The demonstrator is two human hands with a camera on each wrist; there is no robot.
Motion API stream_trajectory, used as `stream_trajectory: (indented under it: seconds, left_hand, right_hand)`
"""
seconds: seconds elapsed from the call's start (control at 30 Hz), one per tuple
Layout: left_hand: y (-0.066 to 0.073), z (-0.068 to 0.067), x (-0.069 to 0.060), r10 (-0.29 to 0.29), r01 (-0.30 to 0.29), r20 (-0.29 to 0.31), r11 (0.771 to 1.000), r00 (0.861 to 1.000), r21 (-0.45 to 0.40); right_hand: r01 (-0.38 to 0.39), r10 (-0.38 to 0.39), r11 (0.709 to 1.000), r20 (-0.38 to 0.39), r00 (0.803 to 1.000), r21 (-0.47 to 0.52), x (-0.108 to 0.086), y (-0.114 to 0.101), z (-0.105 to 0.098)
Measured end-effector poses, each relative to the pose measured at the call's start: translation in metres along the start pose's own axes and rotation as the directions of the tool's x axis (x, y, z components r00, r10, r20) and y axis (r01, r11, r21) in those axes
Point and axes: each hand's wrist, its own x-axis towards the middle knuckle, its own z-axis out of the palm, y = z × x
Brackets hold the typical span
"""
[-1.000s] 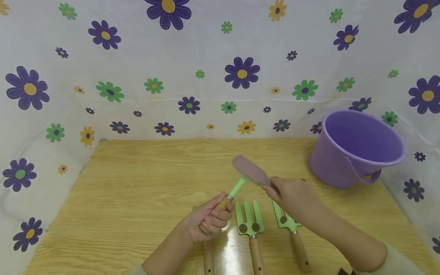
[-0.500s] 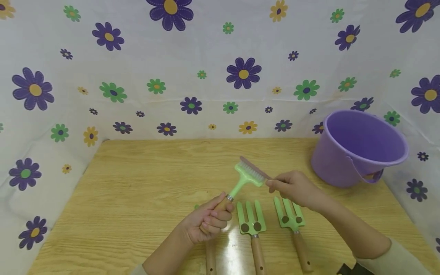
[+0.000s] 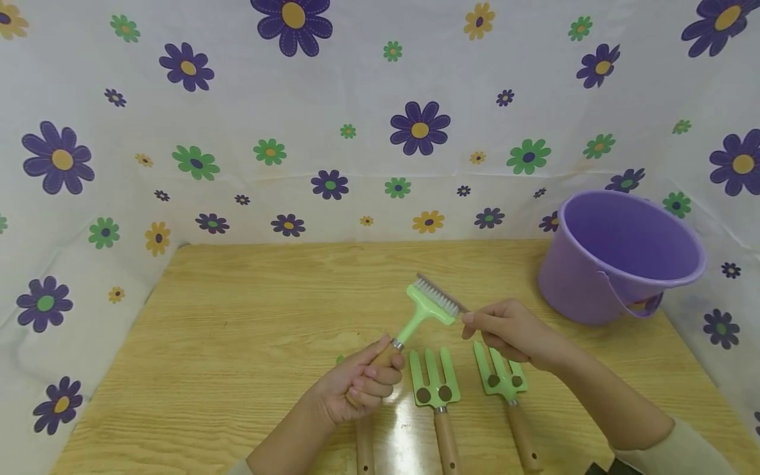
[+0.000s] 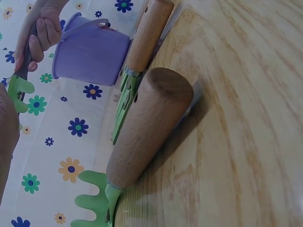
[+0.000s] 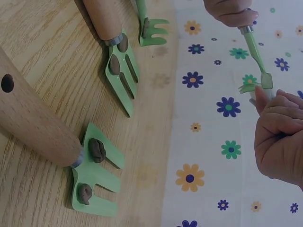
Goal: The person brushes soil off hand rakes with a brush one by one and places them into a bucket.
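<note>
Brush handle (image 3: 385, 355) part-hidden in left hand (image 3: 358, 386)

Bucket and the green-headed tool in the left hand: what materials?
Bucket: probably plastic, satin; even purple, smooth wall.
Tool handle: likely wood, smooth; pale tan.
Collar: looks like metal; silvery shine.
Tool head: smooth green, plastic or painted metal; colour hides which.

Light green on the brush (image 3: 423, 309) and the brown-dotted forks (image 3: 434, 398), what looks like mauve-brown on the strip (image 3: 442, 291), plain purple bucket (image 3: 578, 280), yellow woodgrain table (image 3: 237, 323), and purple, green, yellow flowers (image 3: 420, 128) all over white cloth (image 3: 356, 79)!
</note>
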Motion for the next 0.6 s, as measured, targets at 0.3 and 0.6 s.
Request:
stream_trajectory:
  seconds: [0.3,0.6]
  left_hand:
    - [0.003,0.002,0.001,0.003,-0.003,0.002,1.0,1.0,0.01]
    - [0.005,0.002,0.001,-0.004,0.005,0.055,1.0,0.998,-0.019]
  right_hand:
    - [-0.033,0.033,0.999,0.004,0.999,0.032,0.001,0.005,-0.003]
    - [-0.068,0.068,0.998,-0.017,0.998,0.007,0.003,0.015,-0.003]
